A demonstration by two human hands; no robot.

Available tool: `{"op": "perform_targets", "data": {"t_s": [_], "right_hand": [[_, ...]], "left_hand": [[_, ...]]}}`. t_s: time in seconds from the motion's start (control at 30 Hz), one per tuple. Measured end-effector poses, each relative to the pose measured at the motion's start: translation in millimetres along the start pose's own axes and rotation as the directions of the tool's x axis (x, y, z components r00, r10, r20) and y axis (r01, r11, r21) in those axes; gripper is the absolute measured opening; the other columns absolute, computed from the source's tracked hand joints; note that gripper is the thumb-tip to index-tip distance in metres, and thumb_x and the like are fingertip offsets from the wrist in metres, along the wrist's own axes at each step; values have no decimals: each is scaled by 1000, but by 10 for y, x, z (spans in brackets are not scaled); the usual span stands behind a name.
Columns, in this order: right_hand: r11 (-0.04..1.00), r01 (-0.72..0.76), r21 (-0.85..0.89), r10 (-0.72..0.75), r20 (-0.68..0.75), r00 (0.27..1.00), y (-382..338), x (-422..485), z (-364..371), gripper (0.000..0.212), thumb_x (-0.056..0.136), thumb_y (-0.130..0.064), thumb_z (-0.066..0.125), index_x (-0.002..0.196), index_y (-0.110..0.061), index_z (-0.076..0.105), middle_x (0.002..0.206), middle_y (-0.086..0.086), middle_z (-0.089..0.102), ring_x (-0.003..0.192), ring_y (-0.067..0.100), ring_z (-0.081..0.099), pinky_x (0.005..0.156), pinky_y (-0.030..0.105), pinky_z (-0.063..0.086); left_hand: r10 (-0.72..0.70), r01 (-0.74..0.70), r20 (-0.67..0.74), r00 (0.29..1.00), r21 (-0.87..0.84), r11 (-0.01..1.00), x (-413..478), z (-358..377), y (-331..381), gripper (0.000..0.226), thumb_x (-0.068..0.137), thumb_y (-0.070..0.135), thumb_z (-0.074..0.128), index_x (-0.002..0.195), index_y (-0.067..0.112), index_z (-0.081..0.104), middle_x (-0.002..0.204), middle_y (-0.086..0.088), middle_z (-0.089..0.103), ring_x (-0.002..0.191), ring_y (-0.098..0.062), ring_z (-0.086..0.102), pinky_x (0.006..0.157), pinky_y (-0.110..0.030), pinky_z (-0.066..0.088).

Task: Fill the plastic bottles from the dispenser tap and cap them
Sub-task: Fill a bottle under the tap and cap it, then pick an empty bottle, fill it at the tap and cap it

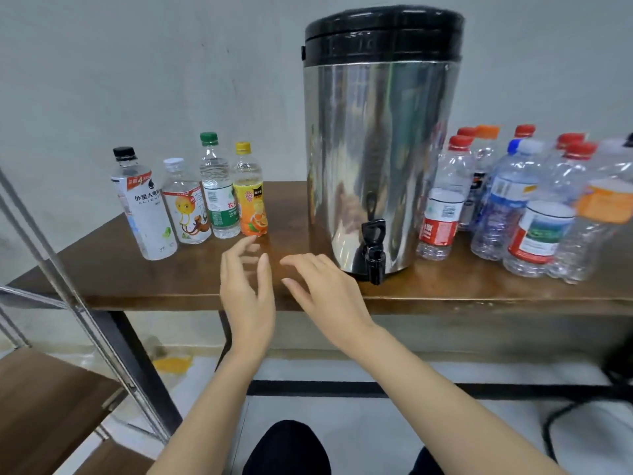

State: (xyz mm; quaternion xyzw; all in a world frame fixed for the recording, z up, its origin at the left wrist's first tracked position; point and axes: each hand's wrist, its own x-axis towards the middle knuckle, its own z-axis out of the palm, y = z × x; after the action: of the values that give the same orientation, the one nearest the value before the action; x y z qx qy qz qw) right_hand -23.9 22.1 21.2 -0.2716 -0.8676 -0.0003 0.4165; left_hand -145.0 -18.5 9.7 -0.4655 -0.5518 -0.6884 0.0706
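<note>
**A:** Hand state at this entry?

**B:** The left hand [246, 289] and right hand [329, 293] were both empty. Their fingers were loosely spread, and they hovered side by side over the front of the table [137, 275]. Neither gripped anything.

**A:** Bottle positions?

**B:** There were two groups, all capped and upright, long axes vertical. The row of four [219, 197] stood left of the dispenser [380, 149]. The orange-labelled bottle [249, 200] at its right end lay just beyond the left fingertips. The crowded group [513, 207] stood right of the dispenser, with the red-labelled bottle [442, 207] its nearest member.

**A:** Tap?

**B:** The tap [374, 250] sat low on the dispenser's front, spout down, just right of the right hand.

**A:** Nearer hand?

**B:** Judged: the right hand for the tap and for the crowded group, which lay past the dispenser. The left hand for the row. Fill levels could not be read reliably.
</note>
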Motion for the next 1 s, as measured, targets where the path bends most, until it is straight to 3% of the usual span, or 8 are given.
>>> {"op": "perform_targets", "data": {"t_s": [0.1, 0.2, 0.37, 0.53, 0.67, 0.8, 0.9, 1.0], "right_hand": [[999, 6, 54, 0, -111, 994, 73, -224, -425, 28, 98, -30, 51, 117, -15, 63, 105, -5, 67, 92, 9, 60, 69, 27, 55], [998, -44, 55, 55, -221, 974, 280, -418, -807, 24, 99, -25, 53, 115, -14, 65, 96, -7, 65, 84, 3, 54, 66, 24, 52], [962, -270, -36, 249, -286, 925, 879, -667, -1292, 23, 98, -26, 53, 118, -21, 61, 94, -15, 59, 79, 0, 49, 65, 20, 44], [893, -442, -84, 408, -263, 874, 1382, -791, -1528, 26, 96, -23, 58, 122, -24, 56, 97, -13, 57, 81, 4, 49, 67, 27, 42], [869, -482, -111, 455, -201, 867, 1620, -682, -1610, 37, 96, -24, 59, 132, -24, 49, 108, -9, 56, 94, 12, 57, 74, 34, 50], [882, -461, -102, 442, -162, 882, 1818, -422, -1644, 48, 95, -22, 60, 139, -24, 42, 118, -4, 55, 101, 15, 56, 80, 42, 53], [888, -452, -81, 441, -128, 888, 1919, -154, -1662, 55, 95, -21, 61, 144, -23, 35, 133, 1, 50, 115, 17, 53, 92, 41, 51], [891, -454, -25, 449, -111, 887, 1981, 164, -1681, 70, 94, -18, 63, 152, -19, 24, 150, 7, 37, 136, 22, 39, 111, 41, 37]], "left_hand": [[41, -40, 12, 999, -98, 994, -165, 129, 341, 27, 99, 5, 52, 125, 14, 53, 107, 6, 59, 96, 3, 56, 84, -13, 43], [94, -86, 26, 995, -210, 974, -335, 354, 667, 26, 100, 4, 50, 123, 15, 52, 104, 8, 58, 93, -3, 57, 84, -15, 44], [205, -150, 154, 967, -308, 939, -644, 979, 1027, 22, 102, 9, 48, 121, 20, 52, 100, 8, 57, 89, -6, 57, 78, -16, 46], [223, -167, 443, 868, -163, 972, -799, 1774, 840, 24, 103, 17, 49, 126, 15, 54, 111, 4, 57, 96, -10, 54, 84, -27, 47], [304, -371, 581, 755, -5, 929, -738, 2227, 664, 26, 100, 17, 54, 125, 9, 57, 118, -7, 61, 104, -26, 54, 88, -40, 48], [385, -546, 672, 633, 35, 837, -672, 2452, 462, 25, 95, 17, 58, 119, 10, 59, 107, -6, 60, 96, -26, 53, 79, -44, 50], [341, -460, 664, 666, 6, 888, -657, 2461, 432, 25, 98, 18, 56, 121, 8, 57, 111, -7, 60, 100, -22, 50, 87, -37, 46], [278, -385, 672, 687, 12, 923, -654, 2406, 479, 28, 101, 23, 50, 125, 9, 54, 118, -5, 58, 106, -19, 50, 88, -32, 43]]}}
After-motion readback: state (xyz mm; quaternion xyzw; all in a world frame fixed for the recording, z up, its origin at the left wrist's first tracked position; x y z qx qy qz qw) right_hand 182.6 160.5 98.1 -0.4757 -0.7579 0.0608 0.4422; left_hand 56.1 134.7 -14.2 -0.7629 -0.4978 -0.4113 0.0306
